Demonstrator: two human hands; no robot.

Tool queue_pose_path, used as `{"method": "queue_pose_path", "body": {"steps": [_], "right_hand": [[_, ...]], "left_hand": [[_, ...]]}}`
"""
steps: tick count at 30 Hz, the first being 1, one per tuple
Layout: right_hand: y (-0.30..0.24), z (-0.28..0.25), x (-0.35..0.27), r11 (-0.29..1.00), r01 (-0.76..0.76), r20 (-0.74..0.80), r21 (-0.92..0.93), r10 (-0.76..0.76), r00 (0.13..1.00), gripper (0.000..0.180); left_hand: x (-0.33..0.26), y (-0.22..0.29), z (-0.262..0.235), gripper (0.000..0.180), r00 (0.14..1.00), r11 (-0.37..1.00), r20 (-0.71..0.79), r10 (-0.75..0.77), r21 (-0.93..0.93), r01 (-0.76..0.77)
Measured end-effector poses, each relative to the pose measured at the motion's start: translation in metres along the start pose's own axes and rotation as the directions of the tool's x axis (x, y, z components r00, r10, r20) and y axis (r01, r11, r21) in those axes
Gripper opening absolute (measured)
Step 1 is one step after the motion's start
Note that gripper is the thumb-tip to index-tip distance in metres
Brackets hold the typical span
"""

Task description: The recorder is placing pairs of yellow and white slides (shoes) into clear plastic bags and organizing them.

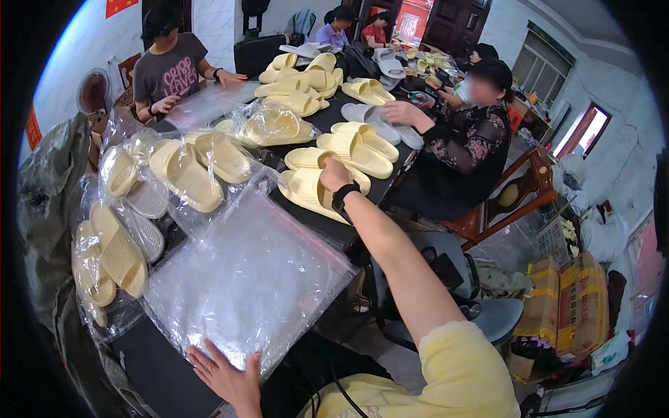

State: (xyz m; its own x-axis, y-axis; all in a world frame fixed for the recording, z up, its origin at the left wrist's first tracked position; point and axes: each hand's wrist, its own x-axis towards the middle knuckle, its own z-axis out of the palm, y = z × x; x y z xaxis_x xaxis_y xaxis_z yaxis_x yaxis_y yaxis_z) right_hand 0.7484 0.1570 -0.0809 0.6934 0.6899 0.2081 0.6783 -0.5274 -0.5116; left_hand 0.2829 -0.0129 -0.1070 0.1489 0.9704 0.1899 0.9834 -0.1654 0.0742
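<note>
My left hand (226, 376) rests with spread fingers on the near edge of a flat, clear plastic bag (244, 285), which seems to lie on a stack of similar bags. My right arm reaches across the table to a pair of pale yellow slippers (301, 187). There my right hand (335, 174) has its fingers curled at a slipper's strap and opening, gripping it; the fingertips are partly hidden. Just beyond sits another yellow pair (362, 146). To the left, bagged yellow slippers (182, 171) lie piled, and more bagged ones (115, 254) sit beside the bag stack.
Across the dark table (160, 362), a person (171, 70) handles a clear plastic sheet (209, 104). At the right, another person (474, 132) touches grey slippers (380, 122). A wooden chair (516, 191), a grey chair (488, 317) and cardboard boxes (582, 303) stand right of the table.
</note>
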Motion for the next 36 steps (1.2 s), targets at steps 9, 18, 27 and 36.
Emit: {"method": "queue_pose_path", "body": {"steps": [9, 18, 27, 36], "right_hand": [[-0.067, -0.074, -0.185, 0.767, 0.531, 0.228, 0.359, -0.624, 0.747, 0.026], [-0.063, -0.022, -0.269, 0.816, 0.505, 0.160, 0.280, -0.559, 0.814, 0.030], [-0.039, -0.051, -0.263, 0.866, 0.328, -0.308, 0.377, -0.217, 0.926, 0.057], [-0.007, -0.003, -0.381, -0.088, -0.792, 0.771, 0.605, -0.186, 0.609, 0.083]], "left_hand": [[0.010, 0.002, -0.007, 0.104, 0.997, 0.999, 0.058, -0.042, -0.027, 0.043], [0.008, 0.003, -0.018, 0.094, 0.991, 0.991, -0.044, 0.127, 0.034, -0.126], [0.001, -0.031, -0.049, 0.076, 0.999, 0.919, -0.050, -0.013, -0.394, -0.008], [0.006, 0.012, -0.080, 0.118, 0.889, 0.881, 0.169, 0.425, -0.302, -0.363]]}}
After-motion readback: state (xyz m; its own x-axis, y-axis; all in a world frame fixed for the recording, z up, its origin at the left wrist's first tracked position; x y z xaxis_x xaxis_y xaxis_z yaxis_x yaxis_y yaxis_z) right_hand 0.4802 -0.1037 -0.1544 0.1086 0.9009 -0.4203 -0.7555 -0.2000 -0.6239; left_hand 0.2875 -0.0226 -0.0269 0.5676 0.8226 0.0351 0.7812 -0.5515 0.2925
